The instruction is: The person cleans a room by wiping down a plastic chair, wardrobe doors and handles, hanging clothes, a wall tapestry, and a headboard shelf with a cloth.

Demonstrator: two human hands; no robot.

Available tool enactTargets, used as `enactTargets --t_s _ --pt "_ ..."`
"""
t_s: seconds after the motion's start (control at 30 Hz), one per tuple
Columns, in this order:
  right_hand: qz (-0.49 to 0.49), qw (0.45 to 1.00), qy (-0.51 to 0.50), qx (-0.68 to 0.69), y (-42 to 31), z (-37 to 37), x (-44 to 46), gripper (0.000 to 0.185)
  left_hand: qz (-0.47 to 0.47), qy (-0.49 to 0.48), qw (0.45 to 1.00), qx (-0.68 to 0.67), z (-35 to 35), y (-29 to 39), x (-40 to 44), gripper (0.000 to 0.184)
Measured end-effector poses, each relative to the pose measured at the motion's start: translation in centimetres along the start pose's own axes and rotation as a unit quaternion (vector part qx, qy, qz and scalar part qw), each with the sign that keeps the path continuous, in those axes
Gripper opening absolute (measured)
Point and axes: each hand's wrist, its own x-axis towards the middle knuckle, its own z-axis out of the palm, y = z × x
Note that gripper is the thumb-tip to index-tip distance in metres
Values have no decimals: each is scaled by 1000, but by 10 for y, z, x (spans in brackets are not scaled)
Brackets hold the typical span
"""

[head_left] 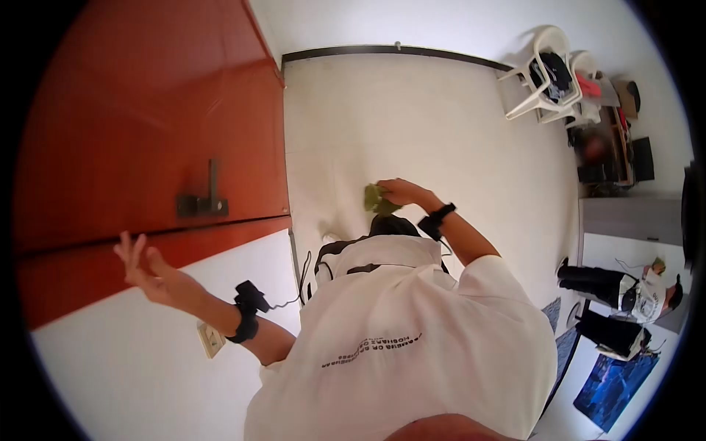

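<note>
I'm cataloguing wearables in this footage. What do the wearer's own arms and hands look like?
The left hand and right hand are ungloved. Near each wrist sits a black strap with a boxy black module; a thin dark cable leaves the left one. The short sleeves are white.

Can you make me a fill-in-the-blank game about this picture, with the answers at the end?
1. The cloth in the right hand is coloured ____.
2. The left hand holds ____.
3. The dark handle is fixed to a big red ____.
4. The chairs are coloured ____.

Missing words: green; nothing; door; white.
</note>
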Motion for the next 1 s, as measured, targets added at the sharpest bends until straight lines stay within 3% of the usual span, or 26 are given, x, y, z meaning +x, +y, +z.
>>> enactTargets --t_s 0.07,0.1,0.17,0.23,0.27,0.33,0.37,0.4,0.43,0.5,0.53,0.63,0.8,0.9,0.97,1.0 --pt "12 999 26 20 10 11 -25 29 -36 -77 990 -117 15 3 -8 14" --pt "20 998 56 7 55 -40 -44 29 -64 -130 971 -192 69 56 -35 14" --pt "33 997 48 43 44 -46 -59 28 -116 -351 909 -190 96 90 -47 20" --pt "82 995 46 42 43 -83 -108 28 -176 -541 777 -268 130 153 -79 33" --pt "37 996 65 55 31 -90 -115 27 -72 -599 762 -234 153 156 -104 42" --pt "-62 984 154 63 27 -113 -131 24 -6 -655 685 -318 198 202 -136 57" --pt "-59 982 163 70 22 -130 -137 24 19 -691 639 -337 218 221 -143 66" --pt "-88 971 189 116 14 -151 -148 25 112 -687 630 -344 245 233 -162 74" --pt "-114 956 215 167 10 -159 -154 27 118 -701 615 -341 264 247 -173 74" --pt "-124 937 295 138 19 -169 -160 29 17 -807 458 -373 301 283 -189 61" --pt "-139 918 361 86 25 -176 -165 31 30 -815 443 -371 314 290 -196 61" --pt "-86 910 398 72 52 -194 -177 36 46 -838 452 -301 353 319 -199 52" --pt "-10 878 469 96 107 -207 -166 28 71 -877 356 -316 443 323 -194 40" --pt "37 851 511 116 138 -216 -137 19 132 -880 332 -314 484 348 -191 47" --pt "9 838 529 135 161 -242 -144 16 108 -909 251 -313 495 403 -192 41" --pt "33 853 504 133 159 -245 -155 16 197 -895 230 -326 496 415 -203 46"
